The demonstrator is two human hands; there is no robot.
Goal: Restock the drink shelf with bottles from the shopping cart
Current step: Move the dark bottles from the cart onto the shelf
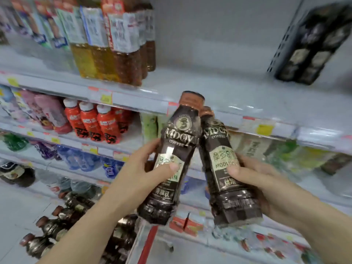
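Spanning the whole view, the drink shelf (215, 86) is seen in several tiers. Its upper board is filled with tea bottles (114, 54) at the left and a dark multipack (312, 46) at the far right, and a bare stretch is left between them. Lower left, the shopping cart (147, 242) is made out by its red bar, and spare coffee bottles (62, 221) are seen lying in it, blurred.

Two more are held up in front of the shelf, well above the cart, and are tilted so that their necks lean together; whether the brown caps touch cannot be told. The left bottle (181, 134) is gripped by the left hand (141, 168), with the fingers curled behind it and the thumb pressed across the label. The right bottle (222, 197) is gripped in the same way by the right hand (255, 180), at the label.

Both bottles are judged to be full, so some weight is to be expected for their size. The plastic walls are probably stiff enough for a firm wrap. The glossy sleeve may prove slippery, so the mid-body at the label is judged the best place to be held. The caps (191, 100) are better left alone.
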